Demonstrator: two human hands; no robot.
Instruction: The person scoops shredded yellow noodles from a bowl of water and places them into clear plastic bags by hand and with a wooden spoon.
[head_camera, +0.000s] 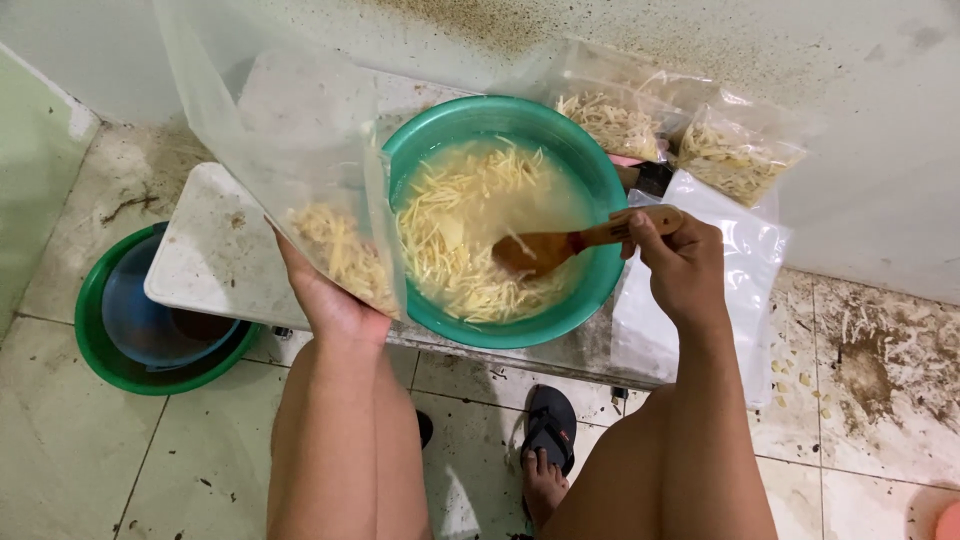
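The left hand (330, 300) grips a clear plastic bag (300, 150) with shreds, at nine o'clock of the green basin (600, 270). The right hand (680, 265) closes around a wooden spoon (560, 245) over the soaking shreds.

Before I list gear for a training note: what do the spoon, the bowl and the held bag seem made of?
Spoon: wood, by its brown, matte, grainy look.
Bowl: likely plastic, with an even teal colour and a smooth rolled rim.
Bag: thin clear plastic film, see-through and creased, held by the left hand.
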